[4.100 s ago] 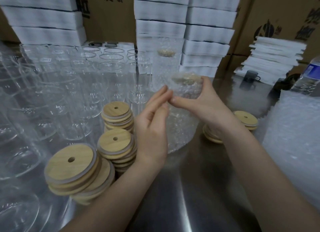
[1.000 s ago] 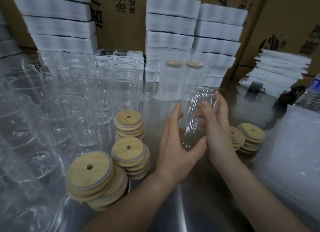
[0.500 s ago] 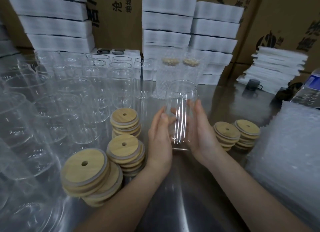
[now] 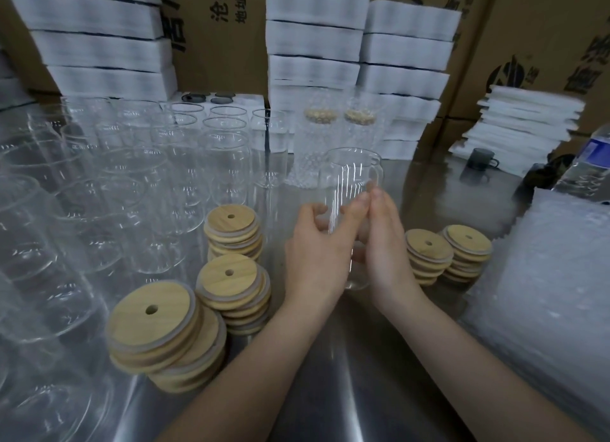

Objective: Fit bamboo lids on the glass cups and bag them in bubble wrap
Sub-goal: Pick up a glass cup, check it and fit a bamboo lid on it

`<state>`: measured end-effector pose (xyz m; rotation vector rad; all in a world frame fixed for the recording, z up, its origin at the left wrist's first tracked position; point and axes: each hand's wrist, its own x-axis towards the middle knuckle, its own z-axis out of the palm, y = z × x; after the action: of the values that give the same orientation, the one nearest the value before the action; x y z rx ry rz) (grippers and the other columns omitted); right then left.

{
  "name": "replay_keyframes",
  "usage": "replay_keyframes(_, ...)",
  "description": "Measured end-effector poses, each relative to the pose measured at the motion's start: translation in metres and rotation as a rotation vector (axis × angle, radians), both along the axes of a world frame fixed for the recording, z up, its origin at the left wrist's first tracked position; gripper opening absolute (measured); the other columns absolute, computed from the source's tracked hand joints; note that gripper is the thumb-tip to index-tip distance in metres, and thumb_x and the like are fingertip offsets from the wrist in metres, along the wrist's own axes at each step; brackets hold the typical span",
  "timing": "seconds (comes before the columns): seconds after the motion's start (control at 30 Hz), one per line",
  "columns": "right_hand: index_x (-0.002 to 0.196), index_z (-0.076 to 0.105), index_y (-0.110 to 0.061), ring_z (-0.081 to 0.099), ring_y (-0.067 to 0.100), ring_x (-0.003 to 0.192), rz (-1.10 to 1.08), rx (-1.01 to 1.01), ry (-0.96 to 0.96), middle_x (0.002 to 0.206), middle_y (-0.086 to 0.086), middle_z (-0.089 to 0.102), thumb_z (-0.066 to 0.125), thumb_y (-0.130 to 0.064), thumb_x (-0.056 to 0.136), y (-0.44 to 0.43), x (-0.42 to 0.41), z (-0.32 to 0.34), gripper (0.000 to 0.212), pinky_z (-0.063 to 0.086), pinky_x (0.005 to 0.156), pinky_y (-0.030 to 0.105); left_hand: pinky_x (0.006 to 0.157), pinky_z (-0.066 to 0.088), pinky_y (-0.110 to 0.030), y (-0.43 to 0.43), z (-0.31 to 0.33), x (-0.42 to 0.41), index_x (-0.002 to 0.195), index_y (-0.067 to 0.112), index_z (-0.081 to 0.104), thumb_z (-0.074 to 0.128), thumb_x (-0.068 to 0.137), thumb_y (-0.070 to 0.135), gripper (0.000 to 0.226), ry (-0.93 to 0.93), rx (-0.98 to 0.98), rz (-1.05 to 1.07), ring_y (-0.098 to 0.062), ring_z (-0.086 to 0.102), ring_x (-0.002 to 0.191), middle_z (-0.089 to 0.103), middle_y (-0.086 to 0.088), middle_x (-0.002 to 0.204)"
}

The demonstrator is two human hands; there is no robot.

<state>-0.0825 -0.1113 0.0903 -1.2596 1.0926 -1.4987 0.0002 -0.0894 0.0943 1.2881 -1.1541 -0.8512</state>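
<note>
On the table [image 4: 379, 359], an unlidded cup [image 4: 350, 174] stands upright between both hands.
The left hand [image 4: 317, 257] curls round its left side, gripping; the right hand [image 4: 386, 243] presses straight fingers against its right side. Lid stacks [image 4: 231, 270] flank the cup; bagged cups [image 4: 317, 138] stand behind it.

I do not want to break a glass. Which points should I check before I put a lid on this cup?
1. Glass cup upright on the table: ok.
2. Its mouth open, no lid yet: ok.
3. Bamboo lids stacked near the right hand: ok.
4. Firm grip by the left hand: cannot tell.
5. Bubble wrap bags ready at the right: ok.
</note>
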Motion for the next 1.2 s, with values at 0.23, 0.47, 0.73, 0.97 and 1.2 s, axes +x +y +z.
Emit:
replay_keyframes(0.23,0.120,0.048,-0.047,0.069,0.034,0.085,0.053,-0.003,-0.007,0.109,0.015,0.062,0.032,-0.062,0.097,-0.007,-0.006,0.002,0.031,0.059,0.074,0.053,0.059,0.059,-0.034,-0.006,-0.014,0.007,0.088,0.026,0.067,0.053,0.079,0.073,0.049,0.344,-0.079,-0.148,-0.011,0.073,0.076,0.074,0.015,0.082)
replay_keyframes(0.47,0.109,0.070,-0.036,0.058,0.007,0.055,0.051,0.123,-0.065,0.080,-0.001,0.056,0.031,-0.055,0.102,-0.010,-0.014,0.001,0.045,0.050,0.052,0.028,0.062,0.059,-0.031,-0.010,-0.019,0.014,0.119,0.032,0.059,0.032,0.084,0.072,0.060,0.562,0.101,-0.412,-0.002,0.072,0.079,0.070,0.022,0.093)
replay_keyframes(0.73,0.127,0.049,-0.028,0.073,0.034,0.091,0.237,0.151,-0.221,0.104,0.016,0.074,0.033,-0.063,0.092,-0.006,-0.005,0.000,0.052,0.061,0.072,0.046,0.089,0.056,-0.030,-0.013,-0.015,0.014,0.128,0.021,0.057,0.034,0.105,0.026,0.033,0.534,-0.146,-0.135,-0.010,0.068,0.104,0.072,0.007,0.109)
replay_keyframes(0.97,0.126,0.057,-0.023,0.073,0.022,0.083,0.025,-0.051,0.100,0.098,0.009,0.073,0.037,-0.062,0.090,0.005,0.003,-0.003,0.056,0.060,0.067,0.034,0.095,0.052,-0.046,0.003,-0.012,0.002,0.136,0.032,0.040,0.060,0.067,0.068,0.080,0.345,-0.181,-0.102,-0.017,0.062,0.114,0.058,0.004,0.125)
replay_keyframes(1.2,0.115,0.056,-0.019,0.067,0.025,0.071,0.051,0.000,0.134,0.099,0.022,0.069,0.031,-0.056,0.100,0.001,-0.001,0.002,0.047,0.055,0.059,0.035,0.088,0.055,-0.053,0.000,-0.014,0.003,0.129,0.034,0.049,0.060,0.064,0.069,0.075,0.387,-0.200,-0.100,-0.022,0.070,0.101,0.068,0.005,0.110)
